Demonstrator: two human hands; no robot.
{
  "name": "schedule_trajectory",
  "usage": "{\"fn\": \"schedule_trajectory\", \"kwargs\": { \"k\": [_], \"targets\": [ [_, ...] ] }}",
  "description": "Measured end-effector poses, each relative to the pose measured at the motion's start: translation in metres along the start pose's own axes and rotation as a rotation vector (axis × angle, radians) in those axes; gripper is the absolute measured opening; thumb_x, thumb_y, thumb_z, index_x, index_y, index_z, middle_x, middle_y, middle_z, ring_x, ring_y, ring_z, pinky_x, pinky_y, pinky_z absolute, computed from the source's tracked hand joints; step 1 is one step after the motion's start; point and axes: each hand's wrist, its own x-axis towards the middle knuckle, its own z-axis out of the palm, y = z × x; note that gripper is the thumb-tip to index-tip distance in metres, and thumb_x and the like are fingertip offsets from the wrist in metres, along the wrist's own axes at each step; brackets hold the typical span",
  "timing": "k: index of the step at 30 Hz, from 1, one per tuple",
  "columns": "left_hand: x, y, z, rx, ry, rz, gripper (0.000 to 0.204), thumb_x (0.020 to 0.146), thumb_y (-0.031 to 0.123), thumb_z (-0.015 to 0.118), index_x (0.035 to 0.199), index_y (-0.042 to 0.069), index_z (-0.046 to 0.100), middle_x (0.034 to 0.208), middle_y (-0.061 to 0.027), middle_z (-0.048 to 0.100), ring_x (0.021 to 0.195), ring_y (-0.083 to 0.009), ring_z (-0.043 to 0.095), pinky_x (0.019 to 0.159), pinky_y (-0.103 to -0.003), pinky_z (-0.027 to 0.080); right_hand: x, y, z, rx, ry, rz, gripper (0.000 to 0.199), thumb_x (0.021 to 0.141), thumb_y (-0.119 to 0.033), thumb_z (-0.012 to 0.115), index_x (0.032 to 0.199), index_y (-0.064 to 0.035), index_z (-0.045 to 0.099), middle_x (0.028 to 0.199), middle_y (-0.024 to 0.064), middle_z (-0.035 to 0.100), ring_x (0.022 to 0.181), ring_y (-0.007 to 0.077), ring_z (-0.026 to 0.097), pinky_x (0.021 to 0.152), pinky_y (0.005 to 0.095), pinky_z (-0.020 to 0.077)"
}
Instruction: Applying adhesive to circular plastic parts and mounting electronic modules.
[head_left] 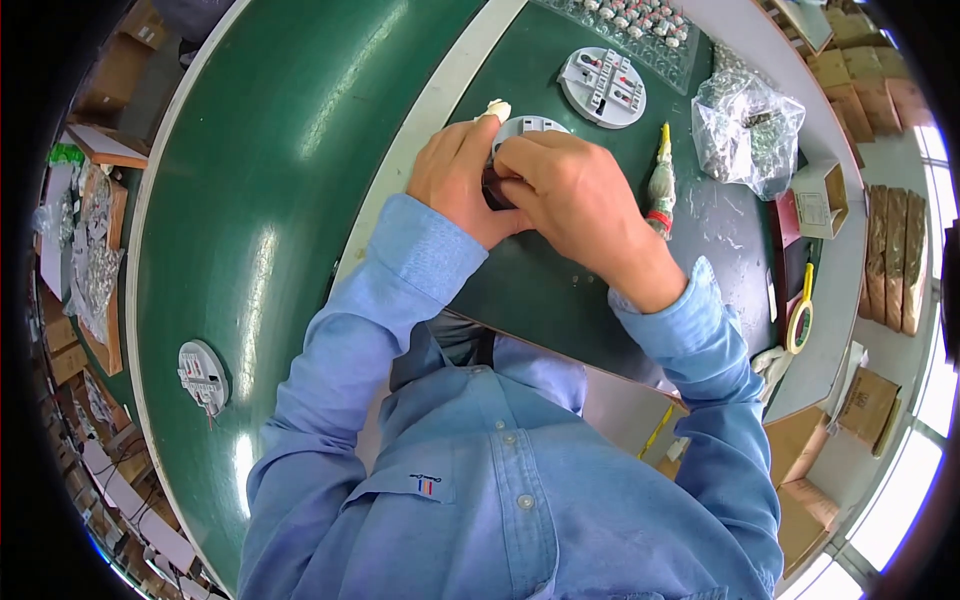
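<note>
At twelve o'clock, the left hand point(450, 180) seemingly clasps a round grey base point(533, 125), the right hand's point(575, 190) curled fingers hide any hold, and uneven pressure could tip it.

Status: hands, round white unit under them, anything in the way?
Left hand at left side, right hand across near side; grips hidden. Round white unit mostly covered, far edge showing. Second round unit apart, right; no obstruction seen.

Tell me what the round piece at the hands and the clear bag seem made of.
Round piece: probably moulded plastic, pale grey and fairly matt; its visible rim looks smooth and evenly coloured, though much is hidden. Clear bag: apparently thin plastic film, glossy, showing crinkles, highlights and see-through walls.
</note>
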Motion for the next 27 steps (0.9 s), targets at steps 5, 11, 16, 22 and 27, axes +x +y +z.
{"fn": "schedule_trajectory", "kwargs": {
  "k": [5, 11, 16, 22, 27],
  "targets": [
    [0.0, 0.003, -0.003, 0.013, -0.027, -0.017, 0.106, 0.05, 0.024, 0.102, 0.141, 0.001, 0.053, 0.116, -0.0167, 0.066, 0.107, -0.0381, 0.063, 0.093, -0.048, 0.052, -0.008, 0.003, -0.008, 0.112, -0.031, 0.051, 0.012, 0.084, -0.002, 0.07, 0.095, 0.0006, 0.068, 0.088, 0.0155, 0.069, 0.086, 0.0364, 0.067, 0.073, 0.0443, 0.0544],
    [0.003, 0.004, 0.0, 0.028, -0.035, 0.005, 0.11, 0.048, 0.024, 0.103, 0.142, 0.001, 0.052, 0.117, -0.016, 0.066, 0.109, -0.0378, 0.063, 0.093, -0.048, 0.051, -0.013, 0.01, -0.007, 0.03, -0.033, -0.02, 0.017, 0.086, -0.005, 0.073, 0.103, -0.0009, 0.072, 0.097, 0.0165, 0.073, 0.095, 0.0374, 0.069, 0.079, 0.0423, 0.0566],
    [0.001, 0.006, -0.001, 0.027, -0.05, -0.005, 0.11, 0.048, 0.026, 0.103, 0.143, 0.001, 0.052, 0.118, -0.0156, 0.066, 0.109, -0.0371, 0.063, 0.093, -0.047, 0.052, -0.018, 0.006, -0.028, -0.051, 0.008, -0.042, 0.026, 0.087, -0.012, 0.077, 0.111, -0.0022, 0.073, 0.102, 0.0163, 0.074, 0.098, 0.0368, 0.07, 0.083, 0.0422, 0.0564],
    [0.005, 0.009, -0.004, 0.031, -0.094, -0.034, 0.111, 0.049, 0.03, 0.103, 0.143, 0.0, 0.052, 0.12, -0.0165, 0.065, 0.109, -0.0363, 0.063, 0.094, -0.047, 0.051, -0.082, 0.013, -0.042, -0.484, 0.305, 0.63, 0.042, 0.088, -0.018, 0.079, 0.127, -0.0043, 0.068, 0.112, 0.0191, 0.072, 0.107, 0.0324, 0.069, 0.089, 0.0401, 0.0544],
    [-0.002, -0.001, -0.004, 0.037, -0.057, 0.003, 0.11, 0.05, 0.031, 0.103, 0.143, 0.0, 0.052, 0.117, -0.017, 0.065, 0.107, -0.0362, 0.063, 0.094, -0.048, 0.051, -0.097, 0.027, -0.06, -0.157, -0.001, 1.128, 0.052, 0.093, -0.016, 0.077, 0.138, -0.0009, 0.056, 0.119, 0.0186, 0.071, 0.109, 0.0262, 0.069, 0.09, 0.0389, 0.0545]
  ]
}}
